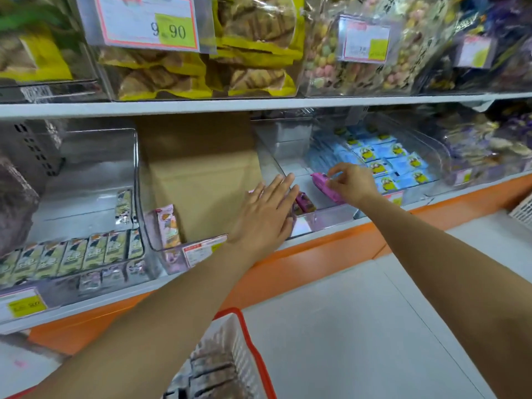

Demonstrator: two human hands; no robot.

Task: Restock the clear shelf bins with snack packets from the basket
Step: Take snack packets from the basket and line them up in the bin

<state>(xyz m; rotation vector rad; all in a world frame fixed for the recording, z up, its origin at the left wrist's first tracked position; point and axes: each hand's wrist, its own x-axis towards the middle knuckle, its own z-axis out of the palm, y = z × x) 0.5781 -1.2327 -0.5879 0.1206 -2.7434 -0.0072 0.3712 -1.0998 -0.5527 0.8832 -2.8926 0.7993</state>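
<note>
the basket (230, 338) sits below my forearms. my right hand (352, 182) pinches a pink packet (325, 185) just above the clear bin (328, 218), its long axis slanting across the bin's front. my left hand (264, 217), fingers straight, lies at the bin's left corner, perhaps touching it.

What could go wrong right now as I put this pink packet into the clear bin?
The right hand holds the pink packet in a fingertip pinch, so it may slip and fall short of the clear bin. The blue packets lie close beside it, so it could land among them. The left hand lies flat over the bin's front and may get in the way.
</note>
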